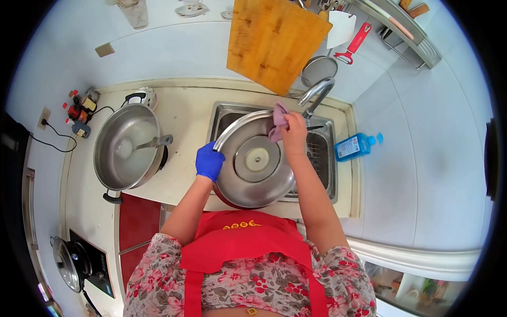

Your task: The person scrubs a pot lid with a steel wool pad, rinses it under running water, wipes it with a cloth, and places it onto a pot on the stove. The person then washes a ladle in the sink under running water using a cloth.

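A large round steel lid point(257, 185) is held tilted over the sink point(331, 179), its inner side facing me. My left hand point(210, 161), in a blue glove, grips the lid's left rim. My bare right hand point(294, 134) pinches a pinkish-purple cloth point(279, 121) against the lid's upper right rim. Just behind that hand rises the curved faucet point(317, 94). The lid hides much of the sink; a wire rack point(318, 153) shows at its right side.
On the left counter stands a large steel pan point(127, 174) with a ladle point(153, 142) in it. Bottles point(79, 113) stand at the far left, and a blue soap bottle point(353, 147) lies right of the sink. A cutting board point(274, 42) hangs behind.
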